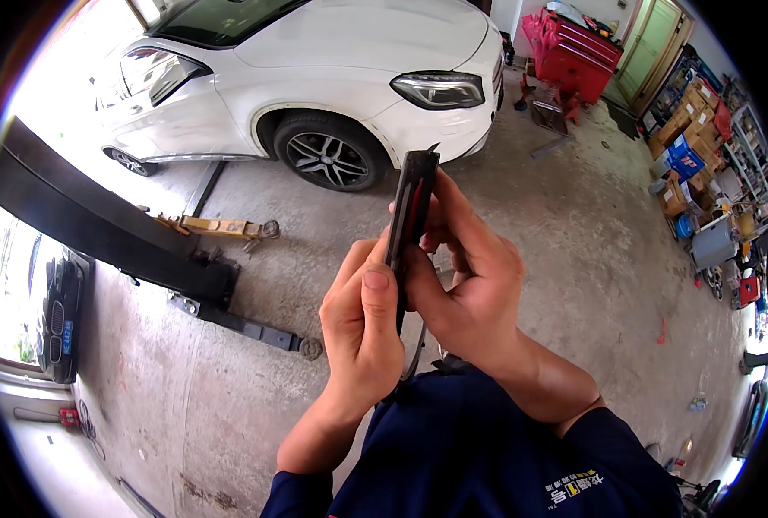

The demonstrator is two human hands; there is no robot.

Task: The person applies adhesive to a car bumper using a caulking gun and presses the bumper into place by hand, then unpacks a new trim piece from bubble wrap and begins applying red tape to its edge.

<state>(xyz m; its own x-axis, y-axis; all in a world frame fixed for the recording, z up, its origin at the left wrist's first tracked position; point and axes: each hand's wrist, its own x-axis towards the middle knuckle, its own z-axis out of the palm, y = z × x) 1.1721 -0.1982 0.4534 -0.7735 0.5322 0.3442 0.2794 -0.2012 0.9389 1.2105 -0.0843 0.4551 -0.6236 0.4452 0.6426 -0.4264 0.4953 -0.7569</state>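
Observation:
In front of my chest I hold a long, narrow black piece (414, 198) upright between both hands. A reddish streak shows along its face, and a thin pointed bit sticks out at its top; its exact kind I cannot make out. My left hand (358, 319) is closed on its left side, thumb lying along it. From the right, my right hand (474, 276) grips the piece with thumb and bent fingers, partly behind it. A thin curved strip (419, 350) hangs below the hands near my dark blue shirt (461, 440); whether it joins the piece is hidden.
A white car (323, 60) stands ahead, its front wheel (332, 151) facing me. At left rise a black lift post (82, 198) and low arms, one yellow (224, 227). A red tool cabinet (578, 60) stands far right, with cardboard boxes (690, 112) along the right wall.

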